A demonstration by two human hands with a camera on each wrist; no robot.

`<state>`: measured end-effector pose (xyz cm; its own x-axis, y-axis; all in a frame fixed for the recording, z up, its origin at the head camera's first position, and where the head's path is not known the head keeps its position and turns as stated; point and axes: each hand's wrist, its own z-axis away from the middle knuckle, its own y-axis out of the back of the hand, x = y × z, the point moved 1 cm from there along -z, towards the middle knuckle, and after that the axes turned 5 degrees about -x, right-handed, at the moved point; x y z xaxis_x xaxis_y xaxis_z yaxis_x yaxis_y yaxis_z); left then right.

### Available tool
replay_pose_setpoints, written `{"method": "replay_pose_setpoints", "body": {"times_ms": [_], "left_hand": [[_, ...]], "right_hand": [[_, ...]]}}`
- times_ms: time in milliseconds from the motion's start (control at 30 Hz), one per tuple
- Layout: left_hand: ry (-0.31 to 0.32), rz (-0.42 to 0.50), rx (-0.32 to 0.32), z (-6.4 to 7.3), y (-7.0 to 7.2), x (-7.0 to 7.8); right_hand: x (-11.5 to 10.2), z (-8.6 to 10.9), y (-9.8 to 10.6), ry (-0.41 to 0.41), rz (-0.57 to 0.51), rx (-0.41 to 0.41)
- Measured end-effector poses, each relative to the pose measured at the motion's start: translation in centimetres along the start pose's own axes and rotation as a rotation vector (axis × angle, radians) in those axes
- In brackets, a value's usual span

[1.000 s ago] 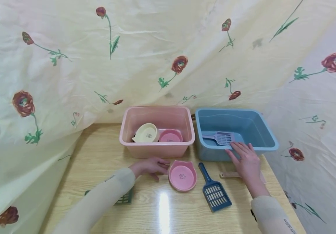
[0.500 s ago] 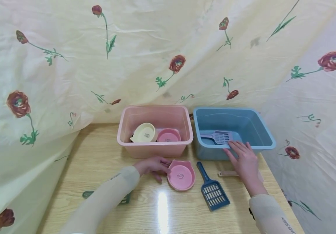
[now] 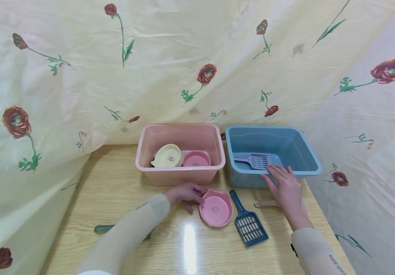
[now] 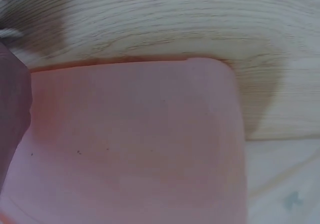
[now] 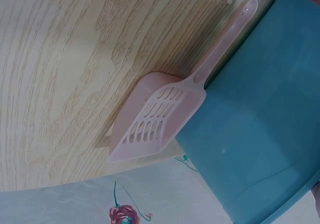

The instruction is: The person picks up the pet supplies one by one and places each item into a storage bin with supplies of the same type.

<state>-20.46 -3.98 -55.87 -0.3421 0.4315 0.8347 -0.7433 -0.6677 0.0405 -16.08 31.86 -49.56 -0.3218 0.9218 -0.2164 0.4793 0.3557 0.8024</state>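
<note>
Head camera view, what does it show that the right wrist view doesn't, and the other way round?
Only the head view clearly shows the left hand touching the paw-print bowl, a cream bowl, a green handle and a purple scoop in the blue bin.

Only the right wrist view shows the slots in the pale pink scoop.

Both share that scoop's handle, the blue bin, the table and the flowered cloth.

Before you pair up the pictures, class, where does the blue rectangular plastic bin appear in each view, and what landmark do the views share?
Head: the blue rectangular plastic bin stands right of centre, beside the pink rectangular plastic bin.
Left wrist: not in it.
Right wrist: along the right side, cut off by the edge.
Shared landmark: the pale wood-grain tabletop, in all three.
</note>
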Motion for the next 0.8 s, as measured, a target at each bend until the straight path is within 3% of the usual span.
{"method": "replay_pose_setpoints", "body": {"times_ms": [433, 800], "left_hand": [[-0.019, -0.057, -0.057, -1.1, -1.4, 1.6], [-0.038, -0.086, -0.013, -1.8, -2.3, 1.8]], "right_hand": [[-0.1, -0.1, 0.1, -0.021, 0.012, -0.021], [-0.2, -0.2, 0.3, -0.024, 0.005, -0.028]]}}
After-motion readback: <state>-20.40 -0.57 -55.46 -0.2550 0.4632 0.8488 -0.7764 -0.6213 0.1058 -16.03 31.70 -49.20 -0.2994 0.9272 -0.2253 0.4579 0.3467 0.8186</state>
